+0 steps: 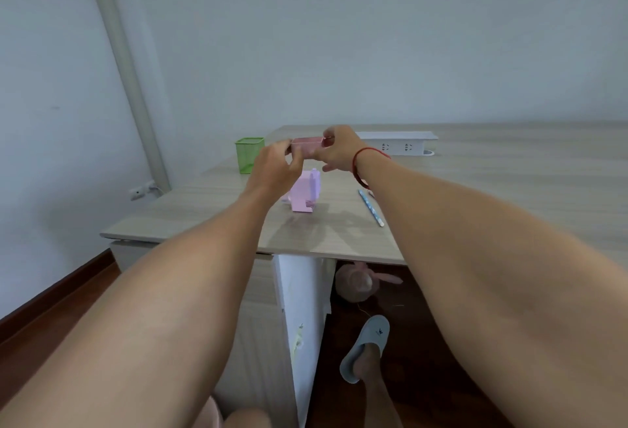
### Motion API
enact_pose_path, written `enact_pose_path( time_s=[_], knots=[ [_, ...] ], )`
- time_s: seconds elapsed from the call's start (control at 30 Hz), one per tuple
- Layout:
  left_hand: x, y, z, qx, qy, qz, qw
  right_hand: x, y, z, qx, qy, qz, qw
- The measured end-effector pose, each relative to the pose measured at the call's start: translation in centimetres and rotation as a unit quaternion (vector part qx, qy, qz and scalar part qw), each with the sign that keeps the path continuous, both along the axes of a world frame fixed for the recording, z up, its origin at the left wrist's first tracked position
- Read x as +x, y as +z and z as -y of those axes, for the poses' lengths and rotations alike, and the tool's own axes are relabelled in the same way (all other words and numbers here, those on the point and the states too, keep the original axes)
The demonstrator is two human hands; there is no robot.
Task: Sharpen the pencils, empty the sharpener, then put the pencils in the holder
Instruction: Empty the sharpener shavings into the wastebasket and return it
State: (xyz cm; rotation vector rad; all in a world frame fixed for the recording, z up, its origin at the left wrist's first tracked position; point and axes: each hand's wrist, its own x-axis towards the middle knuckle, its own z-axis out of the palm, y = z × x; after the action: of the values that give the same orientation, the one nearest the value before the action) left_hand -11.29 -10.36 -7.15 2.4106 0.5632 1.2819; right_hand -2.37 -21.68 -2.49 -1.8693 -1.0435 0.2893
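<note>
Centrally, both hands are holding the sharpener's pink shavings tray (307,147) in the air above the table (475,189), at the far end of outstretched arms. The tray's long axis is running left to right, so each hand is meeting one short end. The left hand (277,169) is pinching the left end with curled fingers, and the right hand (339,152), which is wearing a red cord (368,152) at the wrist, is gripping the right end between thumb and fingers. Neither hand is nearer than the other, since both are touching the tray.

Below the tray, the lilac sharpener (307,193) is standing upright on the table, partly behind the left wrist and apart from the tray. Whether its slot is facing the hands cannot be told, nor whether shavings are lying in the tray.

The green mesh holder (249,155) is standing to the left of the left hand, near the table's left edge. A blue pencil (371,207) is lying flat to the right of the sharpener, under the right forearm, its long axis running away from the viewer. A white power strip (401,143) is lying at the back.

Judged from this layout, the emptying step is under way. The tray is probably going either to a waste point or back down into the sharpener, and the second move is depending on keeping it level and lined up with the body beneath.
</note>
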Motion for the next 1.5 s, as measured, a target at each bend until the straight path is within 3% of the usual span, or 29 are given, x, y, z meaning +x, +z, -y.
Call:
enact_pose_path(
  time_s=[0.37,0.67,0.93,1.13,1.5],
  knots=[
    [-16.9,-0.1,-3.5,-0.016,0.2,0.035,0.979,-14.0,-0.7,-8.8,0.023,0.175,-0.067,0.982],
    [-30.5,-7.8,-5.4,-0.088,0.334,-0.034,0.938,-25.9,-10.0,-15.4,-0.051,0.288,-0.077,0.953],
    [-33.4,-21.0,-8.8,-0.255,0.363,-0.041,0.895,-29.3,-22.5,-19.9,-0.217,0.29,-0.128,0.923],
    [-33.6,-31.7,-10.3,-0.379,0.366,-0.13,0.84,-30.0,-32.3,-21.2,-0.347,0.275,-0.159,0.883],
    [-32.8,-41.7,-11.9,-0.537,0.349,-0.162,0.751,-30.1,-44.8,-23.3,-0.431,0.226,-0.274,0.83]
  ],
)
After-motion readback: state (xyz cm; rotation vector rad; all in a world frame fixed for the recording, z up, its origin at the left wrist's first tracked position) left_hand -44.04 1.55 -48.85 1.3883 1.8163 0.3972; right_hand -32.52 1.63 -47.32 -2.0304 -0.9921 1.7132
